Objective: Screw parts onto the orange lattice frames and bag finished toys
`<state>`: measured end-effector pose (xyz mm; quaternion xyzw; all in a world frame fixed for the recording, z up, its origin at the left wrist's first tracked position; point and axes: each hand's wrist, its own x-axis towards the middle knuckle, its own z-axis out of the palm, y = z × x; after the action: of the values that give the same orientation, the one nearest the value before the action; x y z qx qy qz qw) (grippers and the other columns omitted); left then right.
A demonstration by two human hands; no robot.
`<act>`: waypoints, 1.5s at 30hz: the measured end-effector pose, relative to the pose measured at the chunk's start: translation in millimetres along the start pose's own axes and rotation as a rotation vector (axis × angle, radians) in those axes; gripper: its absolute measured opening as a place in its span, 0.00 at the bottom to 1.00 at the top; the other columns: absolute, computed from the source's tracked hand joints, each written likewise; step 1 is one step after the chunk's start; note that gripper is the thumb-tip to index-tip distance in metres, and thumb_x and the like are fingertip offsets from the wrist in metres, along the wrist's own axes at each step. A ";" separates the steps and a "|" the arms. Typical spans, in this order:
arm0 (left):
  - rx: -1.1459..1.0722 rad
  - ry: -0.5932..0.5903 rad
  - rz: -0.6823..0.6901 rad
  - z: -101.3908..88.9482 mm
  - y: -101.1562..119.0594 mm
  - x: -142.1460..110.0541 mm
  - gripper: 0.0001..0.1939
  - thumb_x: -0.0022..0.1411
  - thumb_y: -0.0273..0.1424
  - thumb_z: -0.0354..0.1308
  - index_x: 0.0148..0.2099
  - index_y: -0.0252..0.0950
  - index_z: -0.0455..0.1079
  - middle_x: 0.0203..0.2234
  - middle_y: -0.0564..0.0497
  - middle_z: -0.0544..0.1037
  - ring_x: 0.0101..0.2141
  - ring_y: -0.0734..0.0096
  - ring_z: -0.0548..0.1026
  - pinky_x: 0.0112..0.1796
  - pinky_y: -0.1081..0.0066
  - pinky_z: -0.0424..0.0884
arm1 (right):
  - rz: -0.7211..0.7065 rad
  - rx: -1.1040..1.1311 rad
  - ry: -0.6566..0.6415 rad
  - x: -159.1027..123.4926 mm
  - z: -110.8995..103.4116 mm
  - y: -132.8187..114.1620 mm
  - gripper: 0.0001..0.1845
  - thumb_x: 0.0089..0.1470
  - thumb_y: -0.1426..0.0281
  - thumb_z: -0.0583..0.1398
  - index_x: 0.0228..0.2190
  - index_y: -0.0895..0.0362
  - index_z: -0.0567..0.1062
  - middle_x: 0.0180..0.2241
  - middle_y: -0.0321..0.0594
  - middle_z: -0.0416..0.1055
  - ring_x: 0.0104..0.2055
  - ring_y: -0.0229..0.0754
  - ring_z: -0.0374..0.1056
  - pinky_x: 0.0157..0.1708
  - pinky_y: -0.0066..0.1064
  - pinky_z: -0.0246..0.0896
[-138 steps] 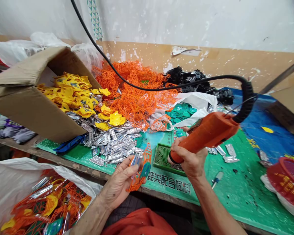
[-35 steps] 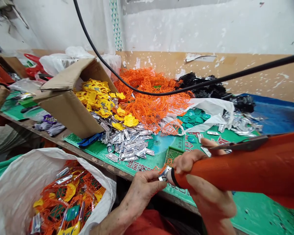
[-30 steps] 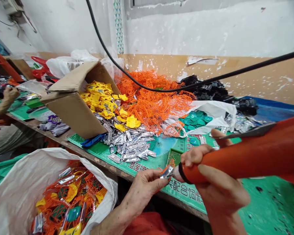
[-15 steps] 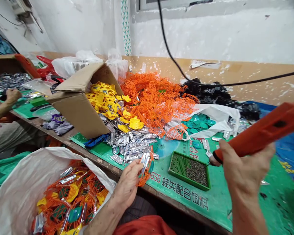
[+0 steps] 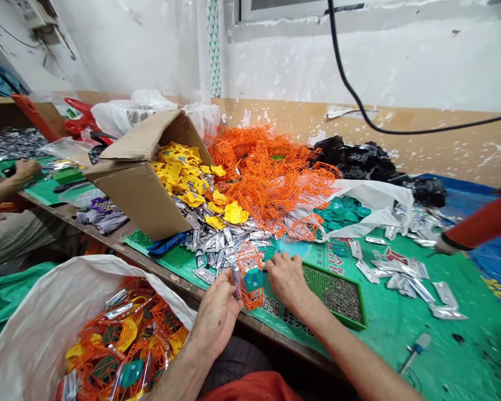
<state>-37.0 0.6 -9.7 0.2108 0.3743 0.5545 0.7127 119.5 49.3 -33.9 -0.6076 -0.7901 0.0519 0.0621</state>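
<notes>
**Orange tool out of the right hand, lattice frame kept in the left**

Right hand (image 5: pixel 287 280) now empty, fingers (image 5: pixel 278 267) open and spread, tips down on the green printed mat (image 5: pixel 384 328), just beside the frame. Orange handheld tool (image 5: pixel 484 214) no longer in that grip, only its nose end showing at the right edge of the view, well apart from both hands. Left hand (image 5: pixel 217 314) closed, fingers (image 5: pixel 227 289) gripping the orange plastic lattice frame (image 5: pixel 247 267), held upright between the two hands over the front of the desk (image 5: pixel 108 240), with a teal tag (image 5: pixel 254 280) inside it and foil sachets (image 5: pixel 235 280) along its side.

Below left, an open white woven sack (image 5: pixel 25 340) of orange lattice, yellow pieces and foil. To the right, a green perforated tray (image 5: pixel 359 317) of dark pellets (image 5: pixel 336 301), a small screwdriver (image 5: pixel 415 348) and loose sachets (image 5: pixel 401 281). Farther on, a silver heap of sachets (image 5: pixel 221 245), a cardboard box (image 5: pixel 137 195) of yellow pieces (image 5: pixel 177 167), a mound of orange lattice (image 5: pixel 267 172), teal discs (image 5: pixel 338 214) on a white plastic bag (image 5: pixel 376 192) and a black heap (image 5: pixel 371 159). At far left, a co-worker's hand (image 5: pixel 27 170).
</notes>
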 end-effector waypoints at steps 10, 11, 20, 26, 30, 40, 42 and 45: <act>-0.089 0.051 -0.002 -2.1 0.0 11.9 0.08 0.47 0.22 0.57 0.33 0.34 0.72 0.29 0.53 0.77 0.31 0.71 0.75 0.37 0.70 0.72 | -0.002 0.577 -0.076 -13.5 -40.8 25.8 0.10 0.57 0.68 0.55 0.31 0.58 0.75 0.32 0.41 0.68 0.37 0.43 0.63 0.40 0.36 0.58; -0.099 0.052 -0.010 -0.4 -0.9 12.3 0.09 0.47 0.21 0.57 0.33 0.34 0.73 0.29 0.53 0.78 0.30 0.72 0.74 0.36 0.71 0.72 | -0.016 0.683 -0.108 -15.7 -45.5 28.0 0.11 0.57 0.65 0.56 0.30 0.57 0.75 0.30 0.39 0.68 0.35 0.41 0.64 0.38 0.35 0.59; -0.151 0.065 -0.218 18.0 -13.4 7.9 0.06 0.53 0.21 0.54 0.29 0.32 0.71 0.22 0.52 0.76 0.22 0.73 0.72 0.36 0.65 0.75 | 0.130 1.487 -0.164 -28.1 -37.9 15.7 0.19 0.40 0.57 0.68 0.29 0.58 0.72 0.23 0.28 0.65 0.22 0.30 0.59 0.21 0.23 0.56; -0.165 0.086 -0.274 24.7 -18.0 7.1 0.09 0.58 0.21 0.51 0.30 0.31 0.72 0.25 0.48 0.79 0.26 0.68 0.76 0.38 0.64 0.75 | 0.370 1.726 -0.085 -41.3 -14.2 10.5 0.24 0.35 0.64 0.71 0.34 0.56 0.70 0.25 0.29 0.68 0.19 0.28 0.59 0.15 0.20 0.50; -0.146 0.084 -0.293 28.1 -24.8 9.1 0.09 0.59 0.22 0.52 0.33 0.30 0.73 0.29 0.46 0.81 0.30 0.65 0.78 0.39 0.64 0.75 | 0.444 1.822 -0.041 -44.8 -9.3 8.1 0.29 0.31 0.65 0.73 0.37 0.55 0.70 0.31 0.31 0.71 0.22 0.30 0.63 0.16 0.19 0.51; 0.473 0.075 0.132 10.1 -21.2 10.5 0.21 0.52 0.22 0.54 0.50 0.36 0.71 0.44 0.47 0.79 0.43 0.64 0.76 0.43 0.67 0.71 | 0.435 1.812 -0.066 -46.4 -32.1 15.4 0.40 0.27 0.71 0.73 0.45 0.55 0.67 0.24 0.26 0.68 0.18 0.29 0.60 0.14 0.20 0.50; 0.778 0.073 0.412 7.8 -12.8 8.2 0.20 0.55 0.22 0.53 0.51 0.36 0.71 0.47 0.46 0.77 0.48 0.64 0.73 0.49 0.65 0.68 | 0.396 1.758 -0.056 -46.7 -36.7 15.9 0.39 0.28 0.71 0.73 0.45 0.56 0.67 0.22 0.25 0.67 0.18 0.29 0.59 0.15 0.20 0.51; 1.166 -0.120 0.760 10.0 -0.2 1.7 0.17 0.63 0.25 0.50 0.52 0.35 0.70 0.51 0.43 0.74 0.53 0.63 0.70 0.54 0.63 0.65 | 0.294 1.694 -0.079 -47.4 -39.0 15.8 0.38 0.31 0.70 0.72 0.46 0.56 0.65 0.22 0.25 0.67 0.20 0.31 0.60 0.17 0.23 0.56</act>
<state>-29.1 3.3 -4.0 0.7056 0.4710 0.4615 0.2594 152.9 7.8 0.5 -0.4505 -0.3996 0.6526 0.4598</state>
